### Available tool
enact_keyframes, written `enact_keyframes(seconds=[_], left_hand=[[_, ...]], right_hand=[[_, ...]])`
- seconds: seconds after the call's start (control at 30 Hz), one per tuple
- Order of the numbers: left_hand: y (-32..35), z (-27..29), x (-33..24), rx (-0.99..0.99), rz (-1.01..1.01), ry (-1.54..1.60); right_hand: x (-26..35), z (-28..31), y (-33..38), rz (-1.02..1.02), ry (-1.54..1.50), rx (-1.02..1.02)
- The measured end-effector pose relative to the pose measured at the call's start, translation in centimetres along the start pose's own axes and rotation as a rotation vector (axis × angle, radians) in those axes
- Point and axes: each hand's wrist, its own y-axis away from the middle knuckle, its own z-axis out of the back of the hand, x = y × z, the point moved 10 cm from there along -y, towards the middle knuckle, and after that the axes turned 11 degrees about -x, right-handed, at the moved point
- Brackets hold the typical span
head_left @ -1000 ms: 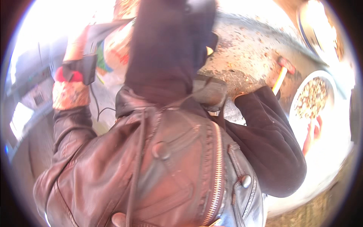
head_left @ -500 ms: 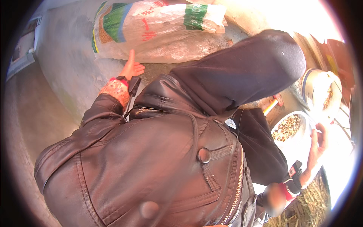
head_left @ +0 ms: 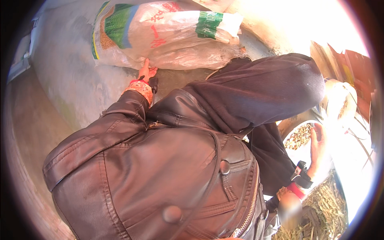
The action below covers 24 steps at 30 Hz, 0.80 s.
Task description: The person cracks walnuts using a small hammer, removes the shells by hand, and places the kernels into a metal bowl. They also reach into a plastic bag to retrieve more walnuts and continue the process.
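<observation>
My left hand (head_left: 147, 73) is at the near edge of a large plastic sack (head_left: 176, 46), white and clear with green bands and red marks. Its fingers are apart and the fingertips meet the sack's lower edge; I see nothing in them. At the right, my right hand (head_left: 318, 145) reaches over the rim side of a white bowl (head_left: 286, 143). Brown, chopped-looking pieces (head_left: 300, 136) lie in the bowl. The fingers of this hand are spread and hold nothing that shows. Strong glare washes out its outer side.
A pale round bucket (head_left: 340, 98) stands beyond the bowl. Dry straw-like stalks (head_left: 324, 210) are heaped at the lower right. Reddish-brown boards (head_left: 358, 78) lean at the far right. My bent leg in dark trousers (head_left: 268, 86) lies between sack and bowl.
My left hand has moved slightly right and down, to the sack's edge. My right hand has shifted left and up, closer over the bowl. The view has tilted a little.
</observation>
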Motion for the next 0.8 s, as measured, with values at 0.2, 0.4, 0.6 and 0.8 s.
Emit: enact_keyframes(seconds=[0.2,0.4,0.6,0.8], left_hand=[[3.8,0.6,-7.1,0.003,-0.300,-0.048],[15.0,-1.0,-18.7,0.219,-0.506,0.012],[15.8,-2.9,-16.7,0.254,-0.510,0.004],[8.5,0.6,-10.5,0.205,-0.310,-0.029]], right_hand=[[0.9,-0.1,-0.3,0.034,-0.081,-0.007],[1.0,-0.2,-1.0,0.085,-0.157,-0.003],[2.6,-0.4,-2.0,0.157,-0.058,0.003],[3.0,-0.8,-1.0,0.255,-0.028,-0.018]])
